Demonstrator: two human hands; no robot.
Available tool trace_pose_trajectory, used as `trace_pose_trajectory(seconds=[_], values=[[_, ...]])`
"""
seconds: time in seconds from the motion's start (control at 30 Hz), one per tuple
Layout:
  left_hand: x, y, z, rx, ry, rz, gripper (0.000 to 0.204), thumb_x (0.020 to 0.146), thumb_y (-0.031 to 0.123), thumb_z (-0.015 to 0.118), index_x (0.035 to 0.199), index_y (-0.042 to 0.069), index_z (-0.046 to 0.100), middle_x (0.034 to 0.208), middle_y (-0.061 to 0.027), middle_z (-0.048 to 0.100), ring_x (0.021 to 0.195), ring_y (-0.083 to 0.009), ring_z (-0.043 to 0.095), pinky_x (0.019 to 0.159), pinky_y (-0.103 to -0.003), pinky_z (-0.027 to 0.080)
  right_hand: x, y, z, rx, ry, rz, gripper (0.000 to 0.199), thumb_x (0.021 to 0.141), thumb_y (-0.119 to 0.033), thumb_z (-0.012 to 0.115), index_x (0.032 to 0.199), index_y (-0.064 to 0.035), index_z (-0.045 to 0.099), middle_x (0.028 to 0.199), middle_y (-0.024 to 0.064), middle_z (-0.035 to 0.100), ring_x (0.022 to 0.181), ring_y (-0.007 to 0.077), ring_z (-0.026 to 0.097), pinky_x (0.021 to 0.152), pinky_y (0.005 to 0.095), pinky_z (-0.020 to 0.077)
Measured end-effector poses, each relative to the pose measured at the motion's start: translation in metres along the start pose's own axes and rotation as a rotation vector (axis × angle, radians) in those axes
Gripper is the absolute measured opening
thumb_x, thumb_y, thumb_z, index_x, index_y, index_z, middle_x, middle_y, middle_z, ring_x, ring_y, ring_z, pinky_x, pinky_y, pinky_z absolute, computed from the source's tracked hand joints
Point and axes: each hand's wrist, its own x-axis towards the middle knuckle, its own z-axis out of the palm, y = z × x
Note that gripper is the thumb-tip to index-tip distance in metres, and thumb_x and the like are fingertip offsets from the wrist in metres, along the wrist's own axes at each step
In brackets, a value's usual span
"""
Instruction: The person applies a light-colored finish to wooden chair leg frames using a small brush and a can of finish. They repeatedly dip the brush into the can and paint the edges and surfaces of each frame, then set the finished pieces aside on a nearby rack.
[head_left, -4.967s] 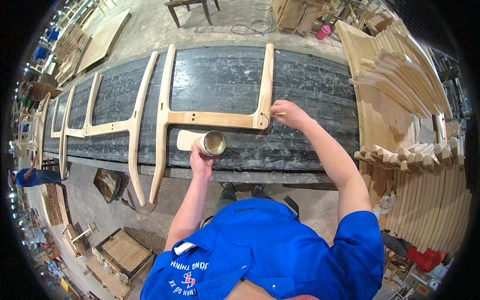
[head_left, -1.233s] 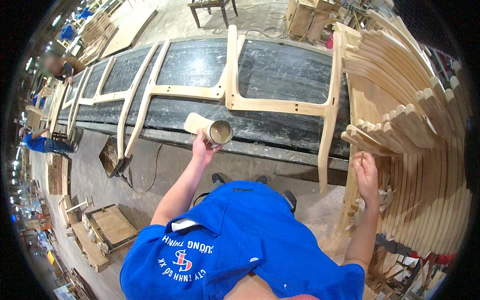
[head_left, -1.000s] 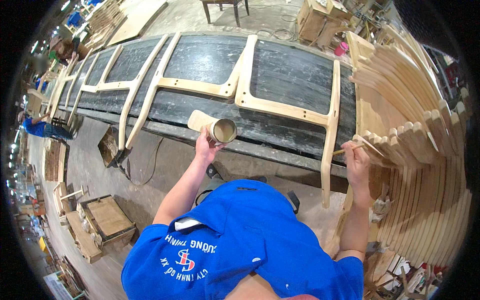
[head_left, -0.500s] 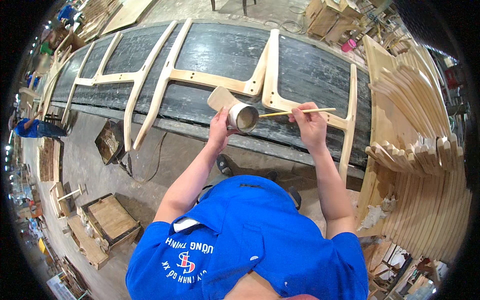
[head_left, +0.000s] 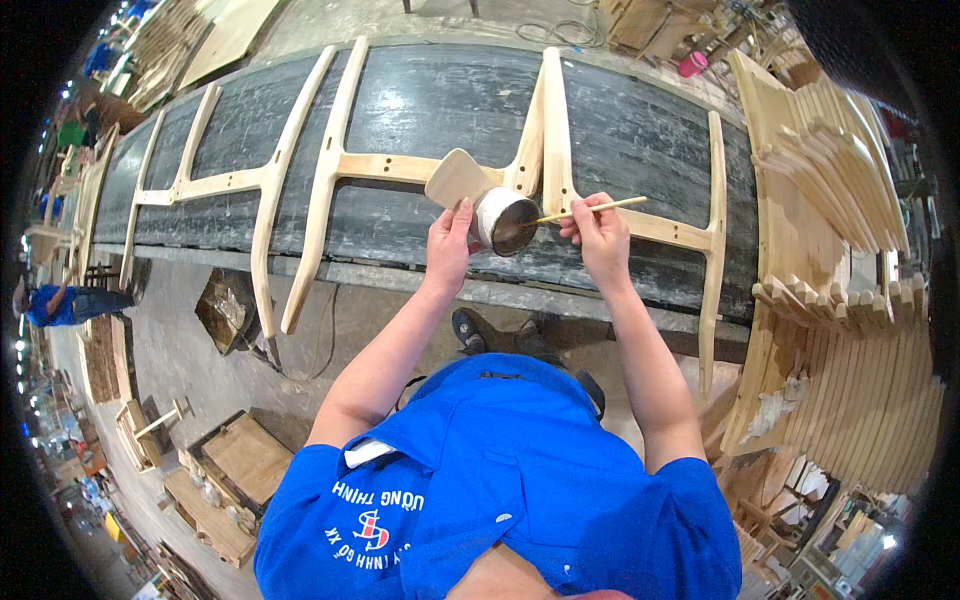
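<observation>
My left hand (head_left: 449,245) is closed round a small white can (head_left: 489,214) tilted with its mouth to the right; something brownish coats or fills its inside. A flat, rounded piece of pale wood (head_left: 456,177) sticks up beside the can from the same hand; whether it is fixed to the can I cannot tell. In my right hand (head_left: 601,243) a thin wooden stick (head_left: 622,204) is pinched, its far end at the can's mouth. Pale wooden frames with dark holes lie beyond: a left frame (head_left: 229,182), a middle frame (head_left: 392,168) and a right frame (head_left: 672,231).
The frames lie on a long dark table (head_left: 440,95), some legs overhanging its near edge. At the right stand stacked curved wooden parts (head_left: 850,190). A dark container (head_left: 226,310) and wooden boxes (head_left: 240,455) are on the floor at left. A person in blue (head_left: 50,304) stands far left.
My right hand has moved left and slightly down, bringing the stick further into the can. The can has shifted a little to the right, and the whole view has turned slightly.
</observation>
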Motion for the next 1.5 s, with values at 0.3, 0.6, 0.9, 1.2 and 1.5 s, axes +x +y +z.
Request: trace_pose_trajectory(seconds=[0.3, 0.6, 0.9, 1.2, 1.5], values=[[0.021, -0.015, 0.034, -0.148, 0.042, -0.094, 0.037, 0.095, 0.039, 0.041, 0.114, 0.009, 0.051, 0.101, -0.0037, 0.061, 0.091, -0.0141, 0.059, 0.069, -0.035, 0.053, 0.023, 0.039, -0.049, 0.62, -0.055, 0.339, 0.01, 0.089, -0.017, 0.055, 0.086, -0.008, 0.052, 0.071, 0.007, 0.061, 0.06, 0.0138, 0.059, 0.054, 0.0262, 0.0471], [0.044, -0.047, 0.075, -0.216, 0.095, -0.134, 0.04, 0.094, 0.043, 0.038, 0.111, 0.008, 0.051, 0.102, -0.0043, 0.06, 0.09, -0.0139, 0.059, 0.066, -0.036, 0.054, 0.044, 0.062, -0.088, 0.594, -0.009, 0.345, 0.006, 0.086, -0.012, 0.058, 0.085, -0.0062, 0.055, 0.076, 0.006, 0.06, 0.066, 0.0137, 0.058, 0.059, 0.0263, 0.0482], [0.058, -0.08, 0.082, -0.311, 0.172, -0.202, 0.042, 0.094, 0.042, 0.038, 0.116, 0.008, 0.047, 0.108, -0.0073, 0.055, 0.097, -0.02, 0.056, 0.068, -0.043, 0.054, 0.067, 0.072, -0.109, 0.558, 0.009, 0.327, 0.015, 0.088, -0.018, 0.057, 0.08, -0.0083, 0.049, 0.072, 0.0094, 0.061, 0.061, 0.0139, 0.059, 0.05, 0.0259, 0.046], [0.028, -0.105, 0.029, -0.414, 0.377, -0.168, 0.044, 0.096, 0.042, 0.032, 0.119, 0.005, 0.04, 0.113, -0.0126, 0.051, 0.098, -0.0258, 0.056, 0.07, -0.046, 0.055, 0.089, 0.046, -0.092, -0.434, -0.21, -0.24, 0.023, 0.087, -0.02, 0.059, 0.076, -0.0013, 0.052, 0.058, 0.0067, 0.055, 0.053, 0.0115, 0.052, 0.049, 0.0269, 0.0406], [-0.001, -0.115, -0.001, -0.457, 0.395, -0.149, 0.044, 0.095, 0.043, 0.032, 0.121, 0.007, 0.04, 0.115, -0.0112, 0.05, 0.104, -0.0249, 0.053, 0.074, -0.048, 0.053, 0.096, 0.055, -0.077, -0.631, -0.323, -0.372, 0.022, 0.083, -0.02, 0.061, 0.074, -0.0029, 0.052, 0.057, 0.0145, 0.051, 0.051, 0.0273, 0.053, 0.049, 0.0344, 0.0418]])
